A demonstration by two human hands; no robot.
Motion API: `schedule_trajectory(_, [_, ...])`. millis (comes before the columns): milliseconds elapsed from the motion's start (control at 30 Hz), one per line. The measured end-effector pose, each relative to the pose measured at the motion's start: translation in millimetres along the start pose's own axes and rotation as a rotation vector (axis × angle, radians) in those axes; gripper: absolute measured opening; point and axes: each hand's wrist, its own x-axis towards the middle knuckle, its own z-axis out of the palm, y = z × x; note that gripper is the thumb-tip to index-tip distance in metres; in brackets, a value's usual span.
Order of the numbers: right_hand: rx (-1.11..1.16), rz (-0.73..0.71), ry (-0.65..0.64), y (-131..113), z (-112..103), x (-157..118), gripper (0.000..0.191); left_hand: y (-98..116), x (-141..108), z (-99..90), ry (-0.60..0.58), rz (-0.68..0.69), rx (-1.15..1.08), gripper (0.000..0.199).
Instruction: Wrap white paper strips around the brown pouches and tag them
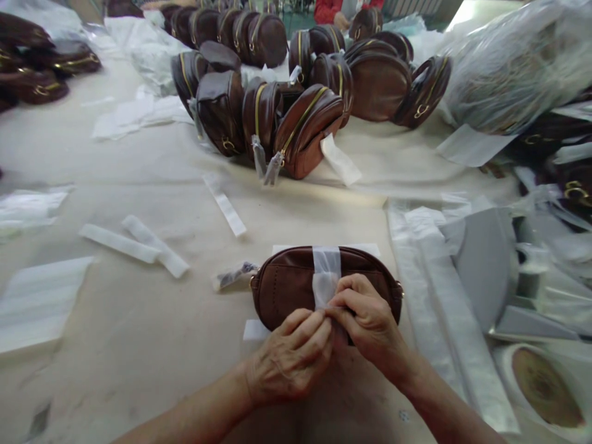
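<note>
A dark brown oval bag point(291, 287) lies flat on the table in front of me, with a small metal ring at each end. Around its middle runs a white translucent wrapping strip point(327, 265). My left hand point(296, 354) pinches at the strip's lower end by the bag's bottom edge. Close against it, my right hand point(370, 320) has its thumb and fingers pressed together on the same strip end. The fingertips hide just what each one grips. A plastic-wrapped zipper pull point(235, 275) sticks out left of the bag.
Several brown zippered bags point(305, 129) stand across the back. Loose white strips point(120, 243) and a white sheet point(41, 302) lie left. At right are long plastic sleeves point(444, 308), a grey tape dispenser point(488, 265) and a tape roll point(546, 385). A person in red sleeves point(328, 11) is behind.
</note>
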Motion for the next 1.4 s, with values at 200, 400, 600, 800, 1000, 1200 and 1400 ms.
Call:
schedule_trajectory(200, [0.008,0.067,0.076,2,2,2,0.018,0,-3,2.1,-0.017,0.042,0.064,0.024])
schedule_trajectory(400, [-0.025,0.105,0.156,4,4,4,0.019,0,0,2.3,-0.032,0.050,0.067,0.025])
schedule_trajectory(600, [-0.082,0.133,0.193,1,5,6,0.011,1,-1,6.0,-0.013,0.034,0.098,0.020])
schedule_trajectory(800, [-0.387,-0.023,0.506,-11,-52,-31,0.017,1,0,6.7,-0.005,0.024,0.121,0.023])
schedule_trajectory(1000, [-0.731,0.254,0.860,38,-155,-79,0.028,3,-3,13.7,0.087,-0.033,0.048,0.026])
schedule_trajectory(1200, [-0.345,0.651,0.776,63,-193,-85,0.034,1,-5,23.8,0.179,-0.069,-0.029,0.026])
schedule_trajectory(1400, [-0.106,0.718,0.786,69,-186,-80,0.023,2,-4,22.3,0.193,-0.090,-0.046,0.025])
